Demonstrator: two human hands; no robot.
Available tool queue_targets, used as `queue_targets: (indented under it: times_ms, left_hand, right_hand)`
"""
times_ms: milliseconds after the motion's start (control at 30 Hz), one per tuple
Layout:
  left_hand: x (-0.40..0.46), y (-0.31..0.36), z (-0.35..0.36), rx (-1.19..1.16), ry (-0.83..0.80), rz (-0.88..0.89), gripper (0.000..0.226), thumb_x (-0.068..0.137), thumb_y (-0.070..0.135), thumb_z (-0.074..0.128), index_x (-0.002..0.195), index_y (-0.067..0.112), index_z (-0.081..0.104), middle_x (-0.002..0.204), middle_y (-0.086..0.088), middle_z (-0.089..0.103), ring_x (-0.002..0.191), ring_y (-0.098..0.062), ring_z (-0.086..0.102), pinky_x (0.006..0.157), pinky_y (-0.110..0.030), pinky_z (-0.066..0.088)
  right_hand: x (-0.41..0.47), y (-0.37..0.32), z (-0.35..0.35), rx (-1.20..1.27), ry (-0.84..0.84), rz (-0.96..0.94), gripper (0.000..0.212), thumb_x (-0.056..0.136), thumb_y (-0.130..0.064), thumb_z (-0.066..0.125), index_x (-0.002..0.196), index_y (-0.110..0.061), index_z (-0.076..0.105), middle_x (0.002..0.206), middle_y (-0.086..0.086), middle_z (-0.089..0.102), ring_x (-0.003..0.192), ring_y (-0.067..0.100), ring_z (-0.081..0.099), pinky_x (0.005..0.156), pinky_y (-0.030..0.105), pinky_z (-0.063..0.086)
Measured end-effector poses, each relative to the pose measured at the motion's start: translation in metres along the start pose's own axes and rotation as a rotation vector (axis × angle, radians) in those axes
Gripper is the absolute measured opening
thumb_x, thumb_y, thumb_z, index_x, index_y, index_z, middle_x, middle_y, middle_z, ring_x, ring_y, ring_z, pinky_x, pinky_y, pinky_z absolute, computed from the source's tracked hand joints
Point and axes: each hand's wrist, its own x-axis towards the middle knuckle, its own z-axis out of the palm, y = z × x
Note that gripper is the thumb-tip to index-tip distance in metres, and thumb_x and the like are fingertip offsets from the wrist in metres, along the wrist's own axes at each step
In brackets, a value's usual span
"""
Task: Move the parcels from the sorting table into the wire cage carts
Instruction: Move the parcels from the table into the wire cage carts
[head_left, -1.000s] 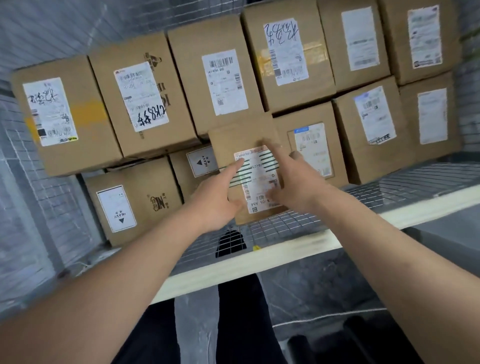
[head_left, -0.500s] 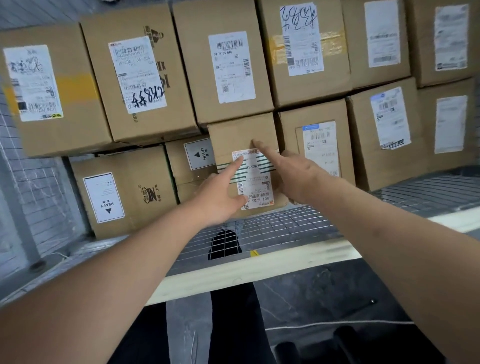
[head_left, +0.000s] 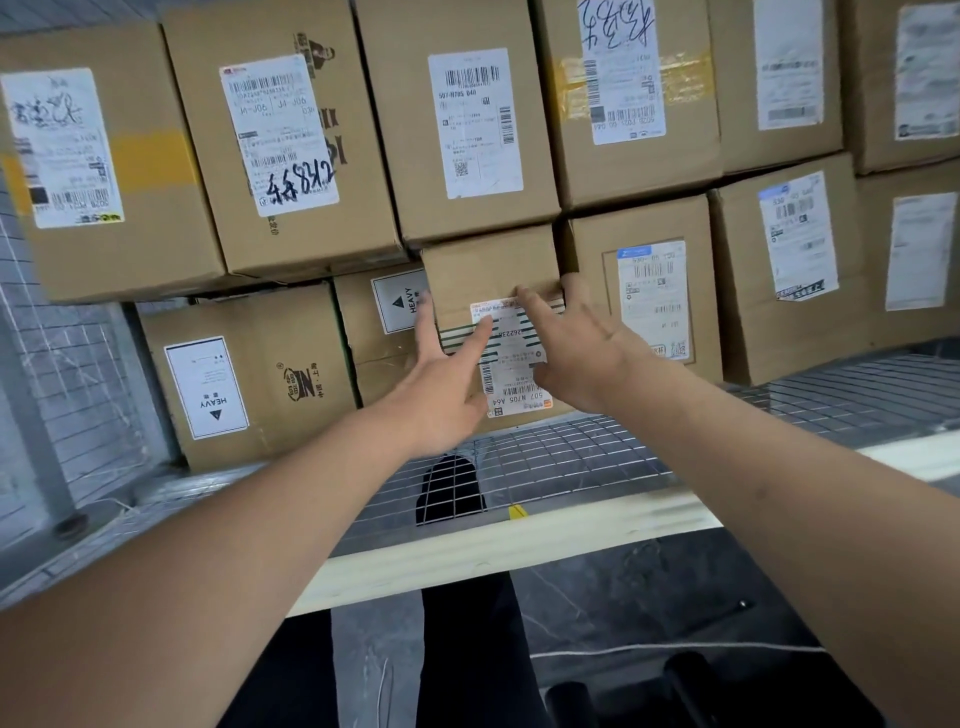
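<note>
A small brown parcel (head_left: 491, 270) with a white striped label stands on the wire floor (head_left: 571, 462) of the cage cart, in the bottom row between two other boxes. My left hand (head_left: 441, 384) lies flat on its front face, fingers straight and pointing up. My right hand (head_left: 571, 348) presses the face too, fingers spread, with fingertips at the parcel's right edge. Both palms cover part of the label.
Stacked cardboard parcels fill the cart: an upper row (head_left: 467, 130) and a lower row, including a box marked HEAVY (head_left: 244, 384). Wire mesh wall (head_left: 62, 374) stands at left. A pale front rail (head_left: 493, 540) crosses below my arms; dark floor lies beneath.
Both hands have pushed farther forward and up on the small parcel, which now sits deeper, level with its neighbours. My view has come closer to the boxes.
</note>
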Motion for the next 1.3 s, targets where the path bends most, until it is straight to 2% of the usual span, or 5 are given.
queue_targets:
  times_ms: [67, 167, 433, 867, 1300]
  left_hand:
    - [0.0, 0.001, -0.001, 0.178, 0.081, 0.062, 0.092, 0.099, 0.02, 0.062, 0.165, 0.034, -0.001, 0.15, 0.003, -0.056, 0.154, -0.03, -0.027, 0.128, -0.049, 0.013]
    - [0.003, 0.002, -0.005, 0.402, 0.113, 0.131, 0.093, 0.099, 0.022, 0.06, 0.164, 0.021, -0.006, 0.153, -0.003, -0.053, 0.146, -0.025, -0.042, 0.127, -0.046, 0.011]
    - [0.004, 0.007, -0.013, 0.503, 0.073, 0.164, 0.084, 0.102, 0.026, 0.051, 0.164, 0.013, -0.003, 0.163, -0.009, -0.038, 0.152, -0.029, -0.032, 0.127, -0.049, 0.017]
    - [-0.045, 0.03, -0.072, 0.685, 0.166, 0.364, 0.063, 0.103, 0.037, 0.044, 0.159, 0.011, 0.027, 0.164, -0.013, 0.028, 0.15, -0.031, 0.027, 0.124, -0.041, 0.023]
    - [-0.214, 0.091, -0.156, 0.895, 0.279, 0.676, 0.066, 0.103, 0.056, 0.034, 0.16, 0.024, 0.027, 0.168, -0.001, 0.023, 0.153, -0.021, 0.025, 0.121, -0.04, 0.03]
  right_hand:
    - [-0.001, -0.003, -0.004, -0.094, 0.066, -0.019, 0.061, 0.095, -0.023, 0.065, 0.149, -0.017, 0.036, 0.148, 0.014, 0.021, 0.109, 0.036, 0.053, 0.082, 0.039, 0.047]
    - [0.0, -0.001, -0.003, -0.141, 0.064, -0.088, 0.07, 0.095, -0.025, 0.067, 0.154, -0.011, 0.031, 0.161, 0.009, 0.006, 0.127, 0.036, 0.046, 0.095, 0.04, 0.048]
    - [0.0, 0.001, 0.003, -0.17, 0.028, -0.112, 0.09, 0.098, -0.028, 0.063, 0.165, -0.011, 0.005, 0.173, 0.008, -0.01, 0.16, 0.028, 0.004, 0.122, 0.044, 0.03]
    - [-0.07, -0.031, -0.033, 0.035, 0.266, 0.002, 0.054, 0.107, -0.041, 0.045, 0.155, -0.017, 0.039, 0.167, 0.006, 0.031, 0.143, 0.031, 0.043, 0.105, 0.043, 0.044]
    - [-0.251, -0.12, -0.071, 0.187, 0.686, 0.202, 0.058, 0.105, -0.055, 0.035, 0.149, -0.021, 0.053, 0.152, 0.008, 0.053, 0.136, 0.029, 0.05, 0.11, 0.042, 0.04]
